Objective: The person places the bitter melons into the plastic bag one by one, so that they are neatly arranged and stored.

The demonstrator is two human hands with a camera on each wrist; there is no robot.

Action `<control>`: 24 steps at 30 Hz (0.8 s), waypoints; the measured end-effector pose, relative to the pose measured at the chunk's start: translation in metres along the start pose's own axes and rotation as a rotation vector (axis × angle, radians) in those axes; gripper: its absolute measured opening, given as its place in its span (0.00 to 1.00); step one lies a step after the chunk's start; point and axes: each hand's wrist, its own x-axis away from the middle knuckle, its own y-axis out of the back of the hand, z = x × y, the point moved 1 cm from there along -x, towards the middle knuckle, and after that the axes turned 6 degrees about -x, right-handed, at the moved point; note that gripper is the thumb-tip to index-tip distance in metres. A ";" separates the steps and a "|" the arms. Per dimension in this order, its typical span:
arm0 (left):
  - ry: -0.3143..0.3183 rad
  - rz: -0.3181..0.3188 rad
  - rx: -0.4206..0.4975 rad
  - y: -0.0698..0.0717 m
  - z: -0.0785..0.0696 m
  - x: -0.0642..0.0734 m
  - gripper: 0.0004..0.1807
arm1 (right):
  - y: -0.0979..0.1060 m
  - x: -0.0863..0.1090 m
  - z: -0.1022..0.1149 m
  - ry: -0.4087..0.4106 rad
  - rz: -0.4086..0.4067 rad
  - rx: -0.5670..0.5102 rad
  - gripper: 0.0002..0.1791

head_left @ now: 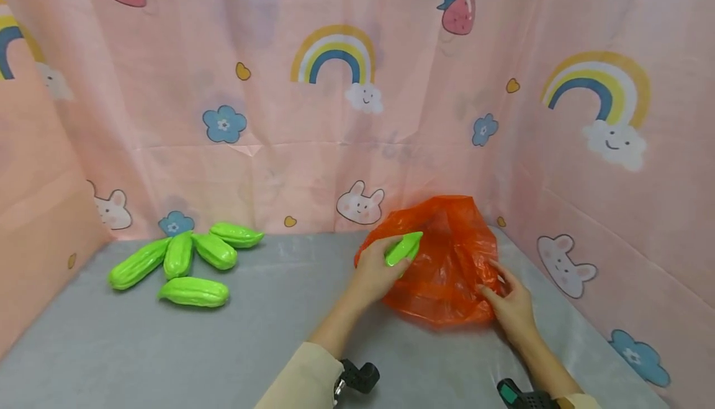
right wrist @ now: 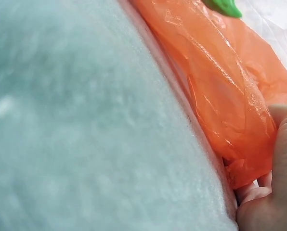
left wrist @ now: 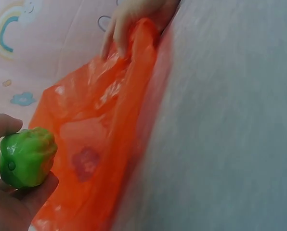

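Observation:
My left hand point(head_left: 373, 277) grips a bright green bitter melon point(head_left: 403, 249), glossy and ridged, at the mouth of a red plastic bag point(head_left: 441, 300). In the left wrist view the stem end of that melon point(left wrist: 25, 159) shows between thumb and fingers. The bag's right edge is pinched by my right hand point(head_left: 512, 307), its thumb on the near side in the right wrist view. Over on the left, several more bitter melons point(head_left: 194, 292) lie loosely grouped on the grey surface. The inside of the bag is partly hidden by its folds.
A grey cloth point(head_left: 268, 347) covers the table. Behind and at both sides hangs a pink curtain point(head_left: 313, 167) printed with rainbows, rabbits and flowers; the bag stands close to its back right corner.

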 end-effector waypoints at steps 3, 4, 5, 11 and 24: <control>0.025 0.032 0.047 -0.012 0.001 0.002 0.26 | -0.001 0.001 0.000 -0.014 0.026 -0.028 0.35; 0.036 0.041 0.058 -0.015 0.002 0.002 0.26 | -0.002 0.001 0.001 -0.021 0.030 -0.041 0.35; 0.044 0.046 0.068 -0.018 0.003 0.003 0.27 | -0.003 0.002 0.001 -0.030 0.030 -0.045 0.34; 0.113 0.059 0.123 -0.039 0.005 0.001 0.27 | -0.005 0.000 0.001 -0.060 0.014 -0.088 0.31; 0.113 0.093 0.194 -0.071 -0.010 0.000 0.26 | 0.003 -0.001 0.002 -0.078 0.008 -0.071 0.32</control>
